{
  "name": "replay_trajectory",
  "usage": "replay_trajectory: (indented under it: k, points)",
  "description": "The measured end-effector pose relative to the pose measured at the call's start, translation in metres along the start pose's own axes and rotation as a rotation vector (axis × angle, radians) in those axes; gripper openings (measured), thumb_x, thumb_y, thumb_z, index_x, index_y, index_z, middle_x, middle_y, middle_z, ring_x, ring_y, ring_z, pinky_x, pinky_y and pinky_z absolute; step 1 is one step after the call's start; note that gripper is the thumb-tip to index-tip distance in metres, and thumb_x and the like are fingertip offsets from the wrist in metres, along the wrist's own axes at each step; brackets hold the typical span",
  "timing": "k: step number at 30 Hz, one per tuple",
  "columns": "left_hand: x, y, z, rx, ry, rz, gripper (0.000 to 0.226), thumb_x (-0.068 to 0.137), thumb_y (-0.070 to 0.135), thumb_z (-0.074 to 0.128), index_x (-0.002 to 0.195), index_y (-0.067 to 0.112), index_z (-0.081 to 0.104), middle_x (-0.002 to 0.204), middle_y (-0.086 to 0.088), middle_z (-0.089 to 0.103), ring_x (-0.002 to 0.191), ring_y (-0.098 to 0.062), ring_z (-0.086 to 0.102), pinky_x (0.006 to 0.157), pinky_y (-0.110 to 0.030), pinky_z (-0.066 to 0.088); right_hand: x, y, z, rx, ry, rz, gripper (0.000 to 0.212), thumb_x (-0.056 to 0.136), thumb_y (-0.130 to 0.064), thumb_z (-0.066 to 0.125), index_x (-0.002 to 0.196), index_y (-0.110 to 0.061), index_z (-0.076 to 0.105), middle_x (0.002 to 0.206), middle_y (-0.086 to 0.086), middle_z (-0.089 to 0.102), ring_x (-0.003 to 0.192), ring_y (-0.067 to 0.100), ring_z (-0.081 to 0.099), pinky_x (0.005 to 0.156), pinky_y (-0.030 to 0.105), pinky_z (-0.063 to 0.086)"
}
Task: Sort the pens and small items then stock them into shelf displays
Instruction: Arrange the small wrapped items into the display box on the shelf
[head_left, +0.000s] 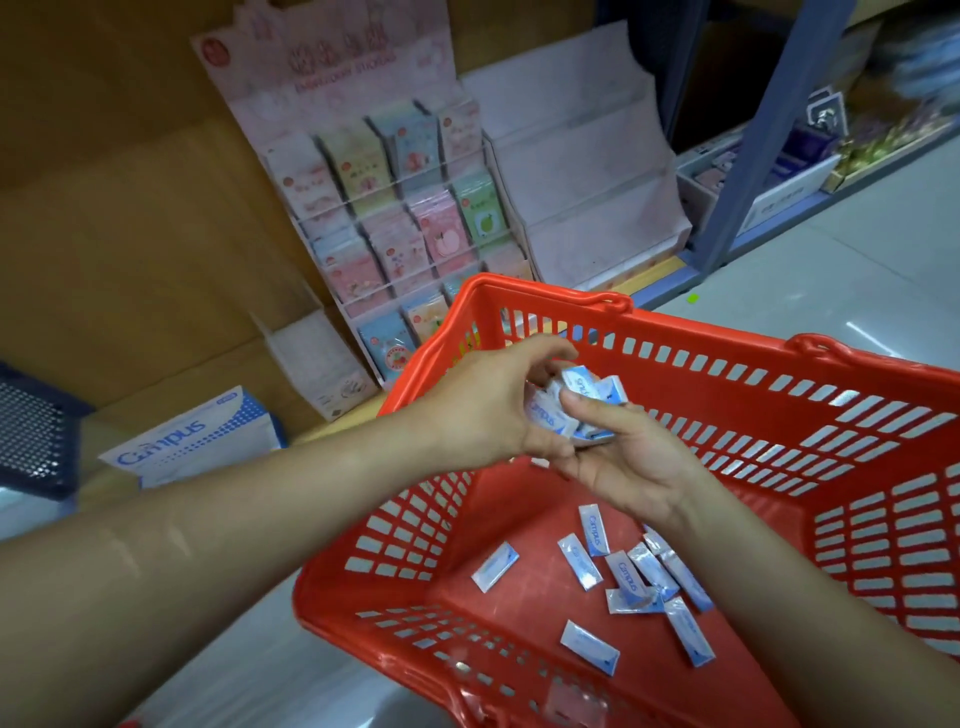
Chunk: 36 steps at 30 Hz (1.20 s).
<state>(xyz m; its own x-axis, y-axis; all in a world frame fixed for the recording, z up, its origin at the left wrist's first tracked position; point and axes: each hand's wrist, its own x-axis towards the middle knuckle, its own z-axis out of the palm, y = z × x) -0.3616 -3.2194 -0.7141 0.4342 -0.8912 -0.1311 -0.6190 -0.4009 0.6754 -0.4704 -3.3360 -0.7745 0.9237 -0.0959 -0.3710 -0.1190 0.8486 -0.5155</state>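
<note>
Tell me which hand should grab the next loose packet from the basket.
Probably left: the right hand cradles the gathered packets in its palm, while the left hand only pinches them from above.

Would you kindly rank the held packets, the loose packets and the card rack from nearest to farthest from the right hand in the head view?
1. Held packets: gripped in the right hand.
2. Loose packets: below, on the basket floor.
3. Card rack: beyond the basket, upper left.
</note>
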Motion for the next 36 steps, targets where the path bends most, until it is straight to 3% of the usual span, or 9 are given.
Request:
replay_trajectory:
  k: [2,8,11,13,15,21,27,32,36]
  points:
    - [-0.011,-0.002,-0.019,0.085,0.029,0.019,0.074,0.06,0.034,0.087,0.125,0.03,0.052,0.115,0.012,0.06,0.098,0.0,0.056,0.083,-0.008,0.043,0.003,-0.001,0.014,-0.055,-0.02,-0.022,0.043,0.077,-0.002,0.063,0.12,0.003,0.06,0.11,0.021,0.067,0.094,0.029,0.069,0.073,0.034,0.06]
    - [-0.061,-0.044,-0.078,0.577,0.076,-0.13,0.048,0.086,0.047,0.059,0.129,0.032,0.043,0.103,0.004,0.053,0.099,-0.016,0.055,0.077,-0.025,0.039,0.008,0.0,0.052,-0.177,-0.038,-0.079,0.042,0.07,0.005,0.059,0.11,-0.008,0.059,0.096,0.019,0.066,0.08,0.027,0.07,0.068,0.033,0.06]
    - [-0.09,-0.061,-0.07,0.099,-0.13,-0.387,0.034,0.097,0.036,0.047,0.129,0.025,0.045,0.092,-0.007,0.068,0.076,-0.025,0.068,0.064,-0.032,0.055,0.012,0.001,0.069,-0.248,-0.04,-0.067,0.047,0.069,0.007,0.06,0.113,-0.009,0.058,0.094,0.019,0.064,0.079,0.027,0.068,0.069,0.037,0.06]
    - [-0.096,-0.065,-0.063,-0.249,-0.093,-0.446,0.022,0.098,0.024,0.048,0.118,0.018,0.054,0.069,-0.004,0.068,0.06,-0.026,0.068,0.061,-0.041,0.06,0.018,0.003,0.083,-0.319,-0.057,-0.053,0.045,0.069,0.009,0.061,0.108,-0.013,0.059,0.092,0.016,0.063,0.079,0.027,0.068,0.068,0.038,0.059]
    - [-0.096,-0.067,-0.061,-0.321,-0.027,-0.44,0.015,0.097,0.019,0.051,0.11,0.016,0.057,0.058,-0.001,0.066,0.051,-0.024,0.064,0.056,-0.041,0.06,0.025,0.003,0.098,-0.392,-0.058,-0.05,0.044,0.067,0.009,0.062,0.104,-0.015,0.059,0.09,0.014,0.063,0.079,0.027,0.067,0.067,0.038,0.058]
    - [-0.093,-0.057,-0.04,-0.665,0.042,-0.418,0.021,0.093,0.009,0.058,0.112,0.011,0.049,0.067,-0.012,0.062,0.04,-0.014,0.059,0.045,-0.03,0.056,0.039,0.001,0.155,-0.509,-0.073,-0.082,0.04,0.07,0.014,0.059,0.098,-0.014,0.061,0.092,0.016,0.061,0.078,0.029,0.066,0.065,0.039,0.058]
    - [-0.106,-0.051,-0.034,-0.813,-0.273,-0.32,0.031,0.093,-0.004,0.051,0.115,0.018,0.053,0.092,-0.014,0.058,0.051,-0.01,0.064,0.056,-0.018,0.056,0.065,0.017,0.21,-0.723,-0.079,-0.029,0.038,0.083,0.02,0.052,0.097,-0.015,0.058,0.088,0.013,0.058,0.084,0.031,0.061,0.069,0.041,0.06]
    - [-0.121,-0.11,-0.079,-0.905,0.169,-0.407,0.016,0.088,-0.003,0.053,0.093,0.012,0.056,0.087,-0.013,0.063,0.054,-0.016,0.063,0.053,-0.026,0.055,0.095,0.042,0.244,-0.83,-0.128,0.062,0.038,0.082,0.021,0.052,0.095,-0.014,0.06,0.091,0.013,0.06,0.088,0.031,0.06,0.069,0.041,0.06]
    - [-0.14,-0.154,-0.106,-1.028,0.548,-0.482,0.034,0.08,-0.012,0.055,0.1,0.015,0.045,0.093,-0.016,0.056,0.057,-0.02,0.057,0.049,-0.028,0.053,0.122,0.064,0.256,-0.829,-0.038,0.076,0.037,0.083,0.02,0.053,0.095,-0.015,0.059,0.093,0.013,0.059,0.084,0.027,0.062,0.067,0.043,0.059]
